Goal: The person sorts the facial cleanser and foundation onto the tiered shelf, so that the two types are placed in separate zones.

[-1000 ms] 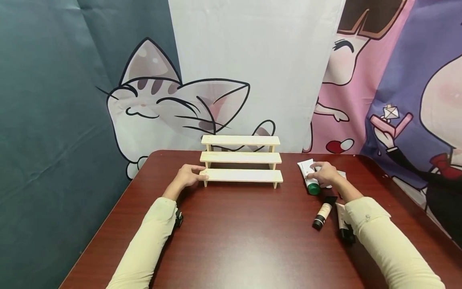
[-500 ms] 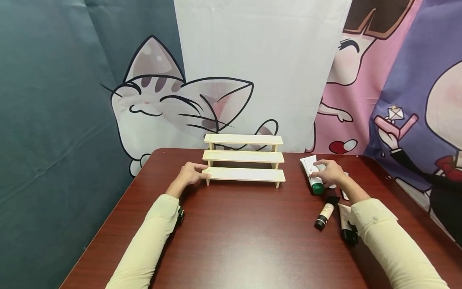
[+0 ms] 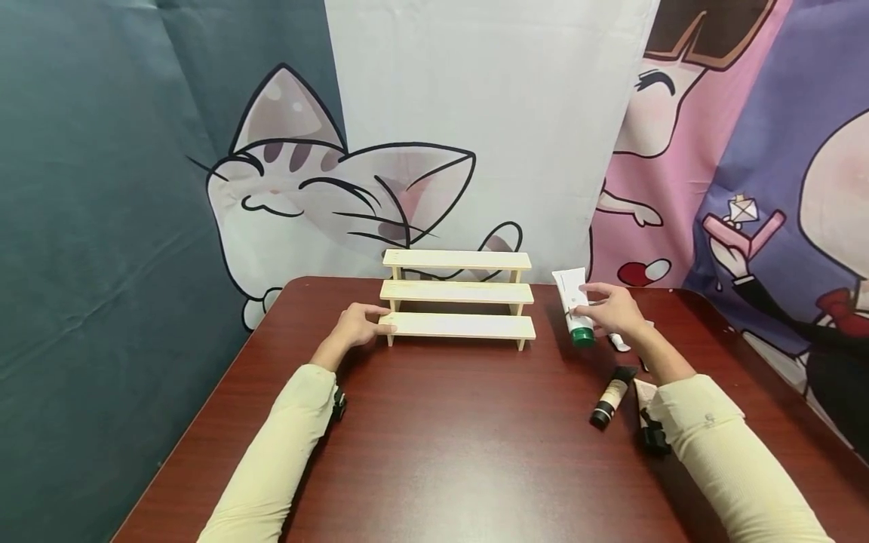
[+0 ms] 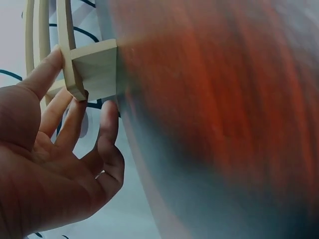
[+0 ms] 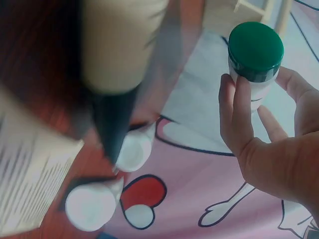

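Fingers of the right hand pinching the white tube by its sides, near the right end of the wooden rack; fingers of the left hand pinching one end of the rack's lowest step. Judging by that, at the picking-up step — apparently clear of the surface. Likely called for next: a steady carry leftward, without knocking the rack. Tilted, with the flat-topped green cap lower and nearer; smooth white body, flat wide crimped end — print too small to read
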The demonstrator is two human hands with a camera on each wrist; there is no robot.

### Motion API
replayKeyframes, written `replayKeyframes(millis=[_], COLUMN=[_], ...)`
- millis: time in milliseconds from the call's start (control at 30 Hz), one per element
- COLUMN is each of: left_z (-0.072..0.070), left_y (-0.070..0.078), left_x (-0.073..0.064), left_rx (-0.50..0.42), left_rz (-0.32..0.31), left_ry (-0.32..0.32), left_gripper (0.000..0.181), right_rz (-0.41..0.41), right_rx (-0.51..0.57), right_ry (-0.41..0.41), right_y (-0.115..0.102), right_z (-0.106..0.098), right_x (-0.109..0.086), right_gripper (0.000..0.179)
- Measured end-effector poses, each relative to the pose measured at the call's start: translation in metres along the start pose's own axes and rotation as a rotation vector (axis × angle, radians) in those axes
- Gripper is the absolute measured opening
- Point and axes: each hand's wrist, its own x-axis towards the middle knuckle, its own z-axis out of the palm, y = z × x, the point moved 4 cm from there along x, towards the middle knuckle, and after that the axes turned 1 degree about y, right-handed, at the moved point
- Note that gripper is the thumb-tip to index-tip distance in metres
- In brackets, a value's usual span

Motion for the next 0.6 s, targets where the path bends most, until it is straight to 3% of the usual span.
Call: replayKeyframes(millis=[267, 600], left_z=[0.007, 0.002], left_y=[0.005, -0.002], left_x=[0.003, 0.001], left_rx=[-0.021, -0.128], left_rz=[0.068, 0.026], left_ry=[-0.01, -0.047], left_gripper=[0.038, 0.041], right_rz=[-0.02, -0.099], right_rx=[0.075, 0.138], right_ry=[0.063, 0.075], right_y=[-0.017, -0.044], right_z=[0.002, 0.014], right_x=[-0.008, -0.008], right_gripper=[0.063, 0.067])
